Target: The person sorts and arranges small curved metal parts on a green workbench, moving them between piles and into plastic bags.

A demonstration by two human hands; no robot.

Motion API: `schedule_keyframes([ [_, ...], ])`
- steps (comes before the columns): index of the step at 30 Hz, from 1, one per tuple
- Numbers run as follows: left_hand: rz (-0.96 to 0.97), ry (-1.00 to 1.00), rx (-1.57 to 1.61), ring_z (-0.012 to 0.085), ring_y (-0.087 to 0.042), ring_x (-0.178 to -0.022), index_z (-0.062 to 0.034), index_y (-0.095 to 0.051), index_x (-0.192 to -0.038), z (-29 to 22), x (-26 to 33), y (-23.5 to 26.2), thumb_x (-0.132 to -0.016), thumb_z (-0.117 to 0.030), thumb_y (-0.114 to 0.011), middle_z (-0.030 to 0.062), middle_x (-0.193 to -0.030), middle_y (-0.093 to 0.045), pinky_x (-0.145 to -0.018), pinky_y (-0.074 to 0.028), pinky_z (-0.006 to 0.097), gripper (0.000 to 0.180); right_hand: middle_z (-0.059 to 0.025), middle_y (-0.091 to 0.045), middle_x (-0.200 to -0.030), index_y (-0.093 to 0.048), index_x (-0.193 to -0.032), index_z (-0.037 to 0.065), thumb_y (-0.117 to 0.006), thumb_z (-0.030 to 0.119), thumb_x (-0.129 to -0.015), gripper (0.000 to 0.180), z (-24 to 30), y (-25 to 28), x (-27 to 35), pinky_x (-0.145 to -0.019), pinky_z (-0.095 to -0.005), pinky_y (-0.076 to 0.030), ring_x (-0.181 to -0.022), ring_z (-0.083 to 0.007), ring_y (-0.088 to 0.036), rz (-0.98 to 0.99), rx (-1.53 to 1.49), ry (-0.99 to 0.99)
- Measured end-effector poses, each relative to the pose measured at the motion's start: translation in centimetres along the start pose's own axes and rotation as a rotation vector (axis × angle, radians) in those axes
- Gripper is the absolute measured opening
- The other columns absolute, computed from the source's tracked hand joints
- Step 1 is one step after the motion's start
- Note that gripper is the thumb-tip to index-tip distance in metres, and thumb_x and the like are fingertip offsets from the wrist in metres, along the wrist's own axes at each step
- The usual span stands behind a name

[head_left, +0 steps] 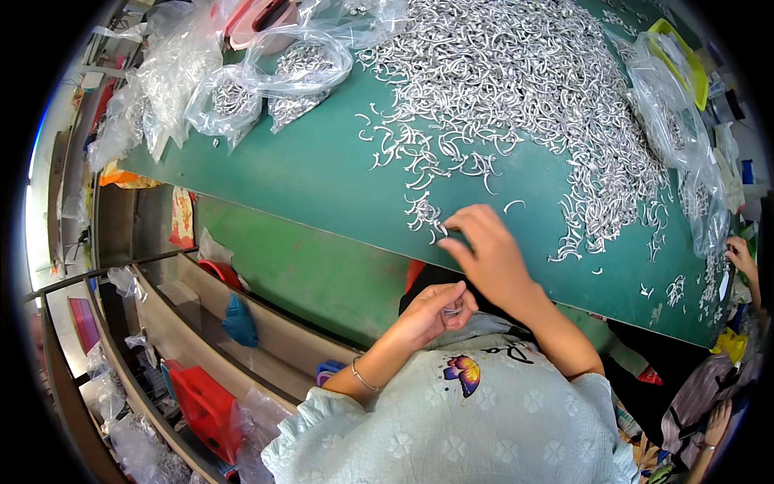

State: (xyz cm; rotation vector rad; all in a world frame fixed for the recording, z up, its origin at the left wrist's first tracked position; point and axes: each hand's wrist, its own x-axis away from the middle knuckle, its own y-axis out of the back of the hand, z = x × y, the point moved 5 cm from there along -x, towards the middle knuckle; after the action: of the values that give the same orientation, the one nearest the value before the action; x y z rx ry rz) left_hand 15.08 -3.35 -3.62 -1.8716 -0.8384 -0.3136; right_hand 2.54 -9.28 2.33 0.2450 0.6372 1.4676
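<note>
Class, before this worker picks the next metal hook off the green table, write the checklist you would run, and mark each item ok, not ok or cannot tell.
1. Right hand at the small cluster of hooks near the table edge: ok.
2. Left hand already holds hooks, close to the body: ok.
3. Room in the left hand for more: cannot tell.
4. Big pile of hooks well stocked: ok.
5. Green table bare around the cluster: ok.
6. Another person's hand far off at the right edge: ok.

Two hands (pixel 484 250), one bracelet (pixel 363 377), one yellow tray (pixel 681 56) far right, several clear bags (pixel 242 89) far left, countless metal hooks (pixel 524 81).
</note>
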Motion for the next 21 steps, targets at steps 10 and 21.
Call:
schedule_keyframes([
  [10, -0.73, -1.006, -1.43, 0.02, -0.049, -0.054, -0.0073, -0.07, -0.094, -10.8, 1.3, -2.1, -0.073, -0.012, -0.08, 0.0066, -0.067, -0.052, -0.05, -0.04, 0.032, 0.024, -0.0108, -0.051, -0.131, -0.062, -0.117, 0.011, -0.065, 0.002, -0.078, 0.04, -0.3, 0.4, -5.8, -0.096, -0.0447, -0.039, -0.123, -0.0326, -0.044, 0.127, 0.369, 0.205],
  [21, -0.785, -0.966, -1.559, 0.0234, -0.049, -0.059, -0.0102, -0.071, -0.098, -11.4, 0.7, -1.3, -0.075, -0.018, -0.079, 0.0066, -0.068, -0.044, -0.052, -0.04, 0.037, 0.026, -0.0096, -0.057, -0.12, -0.067, -0.088, 0.006, -0.067, 0.009, -0.078, 0.011, -2.3, 2.6, -6.8, -0.097, -0.0432, -0.037, -0.119, -0.0292, -0.048, 0.118, 0.521, 0.282],
])
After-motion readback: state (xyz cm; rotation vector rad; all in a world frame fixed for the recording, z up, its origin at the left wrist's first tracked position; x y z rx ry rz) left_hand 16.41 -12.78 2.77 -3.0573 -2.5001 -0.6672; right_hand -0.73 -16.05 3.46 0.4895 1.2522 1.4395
